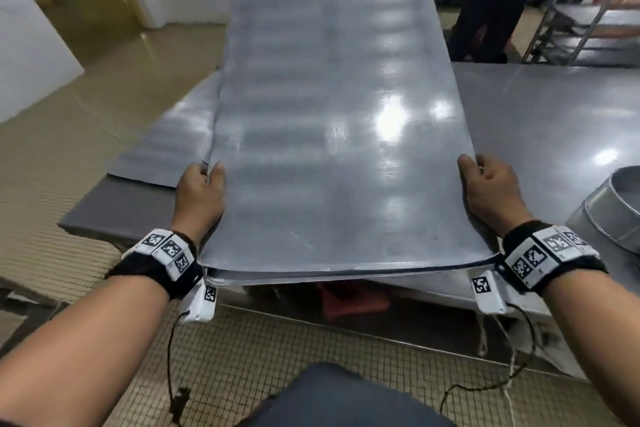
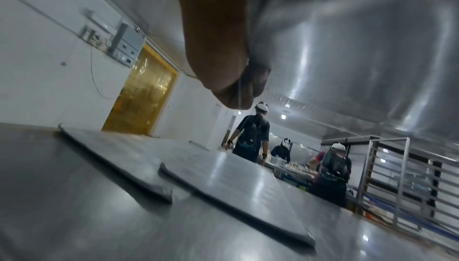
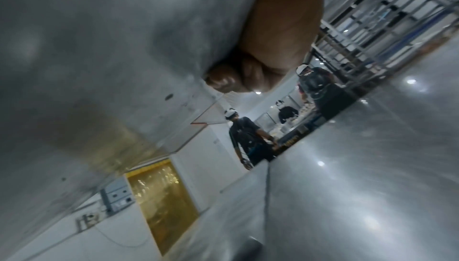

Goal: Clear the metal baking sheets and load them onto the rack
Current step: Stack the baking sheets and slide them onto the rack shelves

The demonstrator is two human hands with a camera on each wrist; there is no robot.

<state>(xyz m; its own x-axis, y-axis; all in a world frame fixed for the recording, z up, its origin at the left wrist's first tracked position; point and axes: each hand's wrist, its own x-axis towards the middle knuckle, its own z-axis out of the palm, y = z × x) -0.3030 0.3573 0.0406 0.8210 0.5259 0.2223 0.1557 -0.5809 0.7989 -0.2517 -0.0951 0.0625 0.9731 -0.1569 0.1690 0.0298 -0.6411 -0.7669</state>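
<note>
Steel tables [image 1: 540, 121] filled the kitchen, with a metal rack [image 1: 585, 10] standing beyond. Both hands held a small stack of baking sheets [image 1: 332, 107] (edges not quite aligned) above the table: the left hand [image 1: 199, 199] and right hand [image 1: 493, 191] each clamped a long edge, thumb on top, fingers curled beneath.

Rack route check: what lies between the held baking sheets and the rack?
In the head view, bare steel table lies between the baking sheets and rack.
</note>
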